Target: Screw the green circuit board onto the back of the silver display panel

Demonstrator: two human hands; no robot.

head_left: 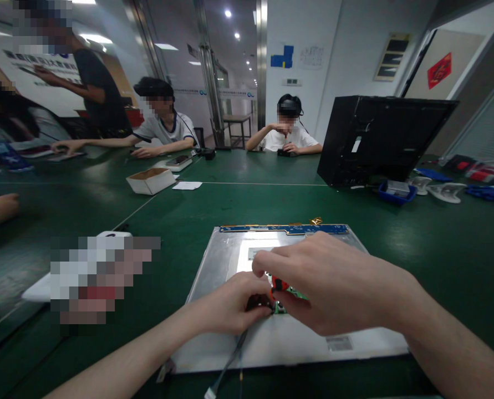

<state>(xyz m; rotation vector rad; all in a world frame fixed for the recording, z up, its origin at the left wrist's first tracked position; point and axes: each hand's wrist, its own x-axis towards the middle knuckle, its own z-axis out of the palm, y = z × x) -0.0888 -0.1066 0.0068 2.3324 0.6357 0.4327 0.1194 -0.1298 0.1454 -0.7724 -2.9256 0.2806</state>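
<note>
A flat silvery panel [213,277] lies on the green table, with a blue circuit strip [288,228] along its far edge. My right hand [325,277] is closed round a red and black tool [279,285], above a green circuit board [280,308] on the panel. Just left of it, my left hand [242,302] has thumb and fingers pinched at the board's edge; what they hold is hidden. Dark cables [232,360] run from under my left hand to a white connector [209,393] near the panel's front edge.
A large black monitor-like casing [380,144] stands at the back right, beside a blue tray [396,194]. An open white box [150,182] sits back left. A white object [39,288], partly blurred out, lies at left. Several people are around the table [250,205].
</note>
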